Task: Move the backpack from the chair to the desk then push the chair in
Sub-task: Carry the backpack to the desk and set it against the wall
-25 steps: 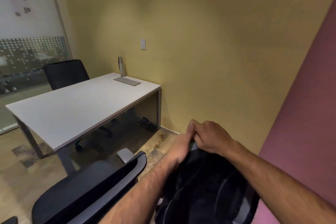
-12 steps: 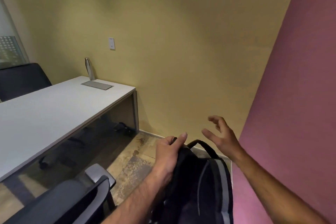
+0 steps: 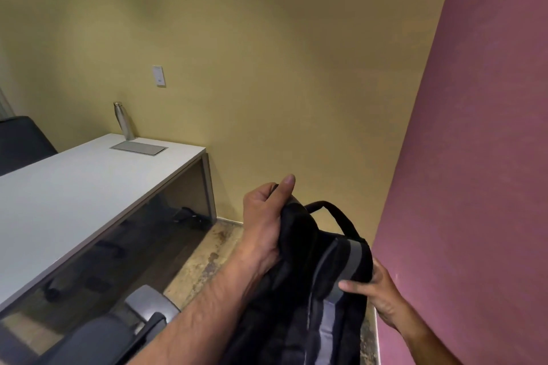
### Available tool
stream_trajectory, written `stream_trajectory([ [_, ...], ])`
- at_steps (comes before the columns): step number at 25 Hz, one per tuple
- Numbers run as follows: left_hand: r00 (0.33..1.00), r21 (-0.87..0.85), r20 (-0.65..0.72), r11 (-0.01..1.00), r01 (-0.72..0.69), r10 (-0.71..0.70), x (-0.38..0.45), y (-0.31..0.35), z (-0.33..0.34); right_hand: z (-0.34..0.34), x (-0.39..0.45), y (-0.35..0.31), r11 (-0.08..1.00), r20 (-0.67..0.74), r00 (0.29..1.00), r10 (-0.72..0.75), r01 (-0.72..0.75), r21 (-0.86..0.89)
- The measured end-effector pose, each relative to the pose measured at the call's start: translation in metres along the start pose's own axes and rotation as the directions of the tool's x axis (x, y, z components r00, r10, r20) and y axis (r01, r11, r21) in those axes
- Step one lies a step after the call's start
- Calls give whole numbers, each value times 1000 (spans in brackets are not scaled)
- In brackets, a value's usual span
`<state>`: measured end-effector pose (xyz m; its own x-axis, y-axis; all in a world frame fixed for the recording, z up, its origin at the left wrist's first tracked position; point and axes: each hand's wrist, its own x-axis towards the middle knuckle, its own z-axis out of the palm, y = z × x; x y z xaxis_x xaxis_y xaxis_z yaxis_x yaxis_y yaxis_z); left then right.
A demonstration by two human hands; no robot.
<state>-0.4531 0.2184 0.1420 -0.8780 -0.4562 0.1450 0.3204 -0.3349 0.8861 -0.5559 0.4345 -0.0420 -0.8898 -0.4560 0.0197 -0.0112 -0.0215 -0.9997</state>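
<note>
A black backpack (image 3: 308, 290) with grey stripes hangs in front of me at the bottom centre, its top handle loop sticking up. My left hand (image 3: 264, 216) grips the fabric at its top left corner. Against the right side of the bag, over a grey stripe, my right hand (image 3: 382, 296) presses with fingers wrapped around the edge. The dark office chair (image 3: 118, 332) sits at the bottom left, with only its back and a grey armrest showing. The white desk (image 3: 74, 195) stretches to the left of the backpack.
A metal bottle (image 3: 123, 121) stands at the desk's far edge beside a grey cable hatch (image 3: 138, 147). A second dark chair (image 3: 20, 142) is behind the desk at the left. A yellow wall is ahead and a pink wall (image 3: 474, 157) is close on the right.
My right hand, open in the air half a second ago, has come down onto the backpack's right side. My left hand has raised the bag's top corner. The view has turned slightly right.
</note>
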Motion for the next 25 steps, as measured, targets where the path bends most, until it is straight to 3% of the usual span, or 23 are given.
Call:
stream_trajectory([
  [4, 998, 59, 42, 998, -38, 35, 17, 17, -27, 31, 16, -17, 999, -238, 971, -40, 47, 22],
  [7, 991, 223, 122, 974, 33, -62, 32, 37, -68, 51, 29, -31, 991, -295, 951, -88, 113, 68],
  [11, 961, 622, 96, 769, 147, -260, 54, 48, -131, 68, 42, -48, 980, -316, 937, -150, 183, 79],
  [14, 958, 767, 14, 618, 173, -285, 71, 17, -158, 68, 46, -61, 978, -322, 927, -193, 208, 10],
  [18, 949, 650, -8, 720, 243, -314, 89, -36, -163, 53, 52, -88, 961, -357, 894, -272, 273, -49],
  [22, 922, 447, 183, 864, 230, -340, 113, -69, -140, 36, 72, -110, 934, -368, 861, -350, 350, -71],
  [25, 943, 305, 209, 934, 188, -258, 137, -89, -129, 27, 99, -113, 920, -361, 851, -380, 388, -53],
])
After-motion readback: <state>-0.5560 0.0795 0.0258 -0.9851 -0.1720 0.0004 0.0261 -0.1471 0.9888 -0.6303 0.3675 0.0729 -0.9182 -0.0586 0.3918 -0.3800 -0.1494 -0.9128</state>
